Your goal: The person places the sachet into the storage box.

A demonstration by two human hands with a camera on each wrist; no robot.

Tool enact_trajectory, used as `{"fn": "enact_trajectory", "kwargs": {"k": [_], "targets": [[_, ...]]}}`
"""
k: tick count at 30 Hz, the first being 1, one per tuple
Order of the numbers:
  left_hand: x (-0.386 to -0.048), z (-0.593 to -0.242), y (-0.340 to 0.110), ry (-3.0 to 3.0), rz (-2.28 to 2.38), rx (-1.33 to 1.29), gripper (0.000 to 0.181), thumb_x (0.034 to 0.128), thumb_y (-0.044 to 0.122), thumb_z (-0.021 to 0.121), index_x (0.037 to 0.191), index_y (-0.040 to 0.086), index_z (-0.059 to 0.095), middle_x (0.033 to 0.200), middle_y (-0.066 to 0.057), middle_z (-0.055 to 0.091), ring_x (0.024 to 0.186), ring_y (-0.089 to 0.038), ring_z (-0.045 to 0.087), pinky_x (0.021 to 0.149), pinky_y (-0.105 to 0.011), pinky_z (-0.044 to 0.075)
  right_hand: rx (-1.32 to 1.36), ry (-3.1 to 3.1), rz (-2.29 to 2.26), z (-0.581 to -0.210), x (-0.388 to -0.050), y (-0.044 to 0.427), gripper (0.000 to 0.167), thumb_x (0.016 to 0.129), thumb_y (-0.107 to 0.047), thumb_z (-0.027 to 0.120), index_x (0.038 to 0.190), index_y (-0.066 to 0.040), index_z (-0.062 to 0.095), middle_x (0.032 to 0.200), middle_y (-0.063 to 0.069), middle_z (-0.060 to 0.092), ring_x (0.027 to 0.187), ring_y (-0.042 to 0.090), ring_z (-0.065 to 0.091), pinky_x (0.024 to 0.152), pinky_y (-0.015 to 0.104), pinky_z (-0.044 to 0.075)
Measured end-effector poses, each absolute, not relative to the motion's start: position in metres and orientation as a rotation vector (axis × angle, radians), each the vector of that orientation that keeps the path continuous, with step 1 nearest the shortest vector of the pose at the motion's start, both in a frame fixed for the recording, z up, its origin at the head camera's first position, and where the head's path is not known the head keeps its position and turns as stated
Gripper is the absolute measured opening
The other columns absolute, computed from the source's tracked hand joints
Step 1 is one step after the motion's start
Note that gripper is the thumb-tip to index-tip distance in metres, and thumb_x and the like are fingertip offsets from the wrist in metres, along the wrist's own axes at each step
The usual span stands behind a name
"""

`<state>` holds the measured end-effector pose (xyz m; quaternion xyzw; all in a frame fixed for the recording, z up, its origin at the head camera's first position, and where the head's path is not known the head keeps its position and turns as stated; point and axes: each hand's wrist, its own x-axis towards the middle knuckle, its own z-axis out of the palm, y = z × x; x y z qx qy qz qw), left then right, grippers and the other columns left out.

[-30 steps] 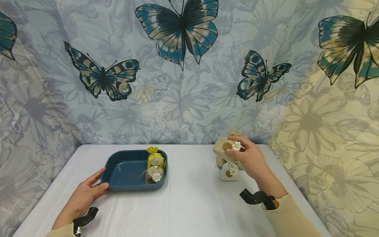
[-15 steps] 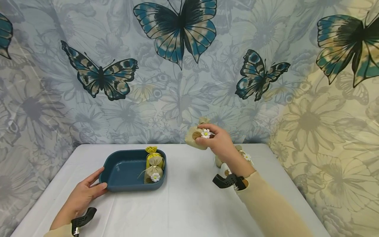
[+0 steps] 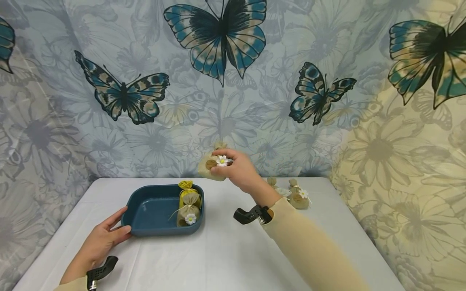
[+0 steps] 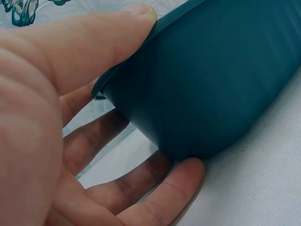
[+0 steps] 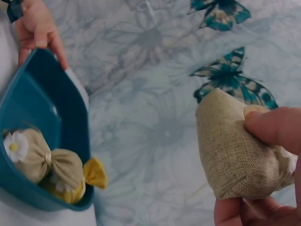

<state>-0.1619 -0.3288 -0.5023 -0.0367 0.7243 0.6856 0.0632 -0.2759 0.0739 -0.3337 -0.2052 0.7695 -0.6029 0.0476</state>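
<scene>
My right hand (image 3: 242, 171) holds a beige cloth drawstring pouch (image 3: 204, 167) with a white daisy above the table's back edge. In the right wrist view the thumb and fingers pinch this pouch (image 5: 235, 155) from opposite sides. My left hand (image 3: 102, 240) touches the left end of a blue rectangular tray (image 3: 151, 212), thumb at the rim and fingers spread along the outer wall (image 4: 197, 84). Inside the tray's right end lie a yellow pouch (image 3: 186, 185) and a smaller beige pouch (image 3: 190, 204) with a daisy.
Right of centre, at the back of the white-covered table (image 3: 225, 250), stands another beige pouch (image 3: 299, 200) with a daisy. More pouches (image 3: 271, 181) beside it are partly hidden by my right forearm. A butterfly-patterned cloth (image 3: 225, 113) hangs behind.
My right hand has carried the beige pouch leftward from above the other pouches and slightly up, towards the tray. My left hand and the tray stay in place.
</scene>
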Motion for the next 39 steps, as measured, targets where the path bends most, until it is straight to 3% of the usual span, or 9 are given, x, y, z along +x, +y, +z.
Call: {"fn": "enact_trajectory", "kwargs": {"k": [14, 20, 25, 30, 34, 39], "targets": [[-0.162, -0.503, -0.329, 2.189, 2.059, -0.117, 0.085, 0.0974, 0.014, 0.068, 0.161, 0.008, 0.012, 0.161, -0.027, -0.005, 0.108, 0.001, 0.056, 0.095, -0.039, 0.053, -0.728, 2.287, -1.732, -0.341, -0.262, 0.013, 0.045, 0.085, -0.011, 0.081, 0.126, -0.026, 0.069, 0.117, -0.003, 0.06, 0.076, 0.019, 0.051, 0.051, 0.028, 0.043], [-0.162, -0.505, -0.33, 2.201, 2.053, -0.113, 0.085, 0.0973, 0.014, 0.068, 0.161, 0.009, 0.012, 0.161, -0.027, -0.005, 0.108, 0.0, 0.056, 0.094, -0.039, 0.053, -0.774, 2.253, -1.695, -0.355, -0.258, -0.006, 0.045, 0.086, -0.012, 0.081, 0.125, -0.03, 0.069, 0.128, -0.01, 0.055, 0.063, 0.018, 0.043, 0.045, 0.028, 0.037], [-0.163, -0.504, -0.329, 2.218, 2.044, -0.104, 0.085, 0.0974, 0.014, 0.068, 0.161, 0.008, 0.012, 0.161, -0.028, -0.004, 0.109, 0.0, 0.055, 0.094, -0.038, 0.054, -0.756, 2.278, -1.657, -0.365, -0.258, -0.018, 0.043, 0.087, -0.015, 0.08, 0.124, -0.034, 0.068, 0.121, -0.009, 0.057, 0.055, 0.016, 0.037, 0.042, 0.028, 0.034], [-0.164, -0.503, -0.328, 2.219, 2.046, -0.098, 0.085, 0.0971, 0.014, 0.068, 0.161, 0.007, 0.013, 0.161, -0.028, -0.003, 0.107, 0.003, 0.054, 0.094, -0.038, 0.054, -0.705, 2.314, -1.623, -0.378, -0.264, -0.025, 0.043, 0.088, -0.016, 0.08, 0.125, -0.035, 0.068, 0.118, -0.01, 0.059, 0.065, 0.016, 0.046, 0.045, 0.028, 0.039], [-0.164, -0.503, -0.329, 2.221, 2.044, -0.096, 0.085, 0.0968, 0.014, 0.069, 0.161, 0.007, 0.012, 0.161, -0.029, -0.004, 0.105, 0.005, 0.054, 0.093, -0.038, 0.054, -0.686, 2.318, -1.617, -0.391, -0.268, -0.031, 0.044, 0.087, -0.016, 0.08, 0.125, -0.034, 0.068, 0.128, -0.016, 0.054, 0.082, 0.016, 0.055, 0.052, 0.029, 0.047], [-0.162, -0.504, -0.33, 2.218, 2.038, -0.099, 0.086, 0.0968, 0.014, 0.069, 0.16, 0.006, 0.011, 0.161, -0.029, -0.004, 0.105, 0.004, 0.056, 0.093, -0.038, 0.055, -0.702, 2.38, -1.551, -0.409, -0.271, -0.042, 0.043, 0.087, -0.016, 0.08, 0.126, -0.031, 0.068, 0.12, -0.013, 0.055, 0.077, 0.015, 0.053, 0.053, 0.028, 0.047]]}}
